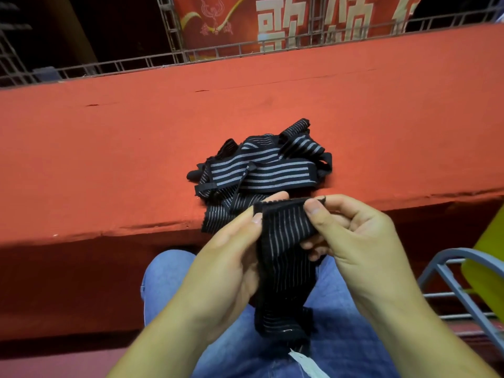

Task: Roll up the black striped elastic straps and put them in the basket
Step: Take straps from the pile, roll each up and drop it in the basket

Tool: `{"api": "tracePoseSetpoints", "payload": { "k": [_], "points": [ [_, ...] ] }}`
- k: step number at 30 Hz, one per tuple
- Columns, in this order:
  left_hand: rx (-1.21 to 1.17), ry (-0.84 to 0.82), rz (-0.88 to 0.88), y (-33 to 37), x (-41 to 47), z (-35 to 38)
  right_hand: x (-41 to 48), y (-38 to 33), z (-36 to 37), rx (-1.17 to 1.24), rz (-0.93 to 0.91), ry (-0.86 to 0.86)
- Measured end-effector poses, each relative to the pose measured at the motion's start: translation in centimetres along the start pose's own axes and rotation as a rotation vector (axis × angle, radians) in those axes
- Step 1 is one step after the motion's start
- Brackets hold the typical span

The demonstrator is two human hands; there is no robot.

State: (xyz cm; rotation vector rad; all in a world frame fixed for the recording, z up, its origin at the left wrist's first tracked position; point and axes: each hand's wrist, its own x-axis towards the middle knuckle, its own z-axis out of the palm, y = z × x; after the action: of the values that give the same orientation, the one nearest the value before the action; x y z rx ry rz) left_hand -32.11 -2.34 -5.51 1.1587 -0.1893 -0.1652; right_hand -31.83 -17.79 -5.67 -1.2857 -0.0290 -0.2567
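Broadly, a red carpeted ledge (109,145) ran across the whole view, its front edge dropping away toward 6 o'clock. Behind it, at 12 o'clock, hung a red banner (272,20) with pale characters, framed by grey metal truss (174,36). Below the ledge, at 6 o'clock, the person's legs in blue jeans (169,282) showed.

Above the lap, the left hand (226,263) came in from 7 o'clock and the right hand (354,236) from 5 o'clock. Both grasped one black striped strap (283,255): the left thumb and fingers pinched its upper left edge, and the right thumb and forefinger pinched its upper right corner. The strap hung unrolled between the hands down onto the jeans, ending in a white tag (302,361).

Just beyond the hands, toward 12 o'clock from them, a loose pile of straps (261,165) lay on the ledge near its front edge, one end drooping over it.

At 4 o'clock stood a grey chair frame (450,282) beside something yellow-green (488,263).
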Motion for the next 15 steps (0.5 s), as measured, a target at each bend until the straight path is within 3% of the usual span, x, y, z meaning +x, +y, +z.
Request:
{"api": "tracePoseSetpoints", "payload": {
  "k": [15],
  "points": [
    [-0.214, -0.045, 0.021, 1.6, 4.7, 3.1, 3.6, -1.3, 0.7, 0.015, -0.097, 0.135]
  ]
}}
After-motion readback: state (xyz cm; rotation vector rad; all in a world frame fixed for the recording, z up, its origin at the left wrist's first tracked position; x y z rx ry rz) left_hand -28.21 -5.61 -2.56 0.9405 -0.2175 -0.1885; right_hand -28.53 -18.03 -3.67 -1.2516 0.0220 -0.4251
